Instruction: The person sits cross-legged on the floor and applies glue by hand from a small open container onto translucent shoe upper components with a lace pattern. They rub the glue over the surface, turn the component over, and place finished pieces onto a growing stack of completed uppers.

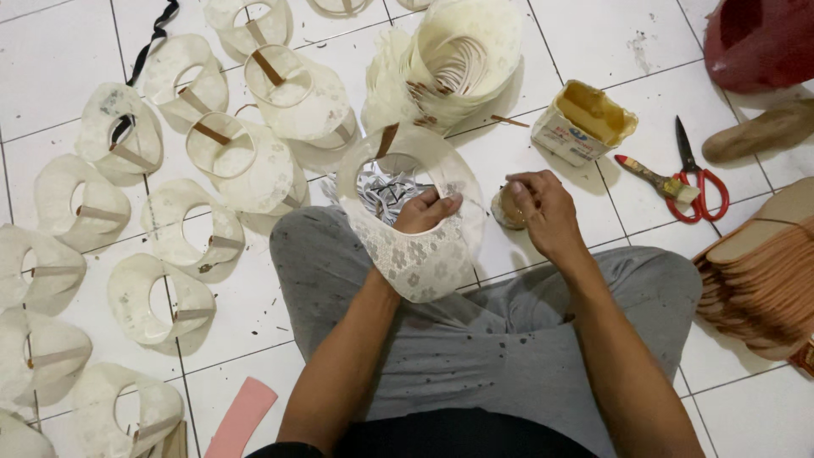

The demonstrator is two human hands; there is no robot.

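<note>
The left hand (pixel 428 212) grips a lacy white piece (pixel 415 246). The right hand (pixel 543 212) pinches a small brown bit (pixel 506 208). Many finished pieces (pixel 127 220) lie at left; a stack (pixel 449 59) waits up top.

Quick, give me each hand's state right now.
Left hand: closed, gripping the cream lace shoe upper at its opening.
Right hand: fingers curled on a small brownish round thing on the floor; what it is cannot be told.
</note>
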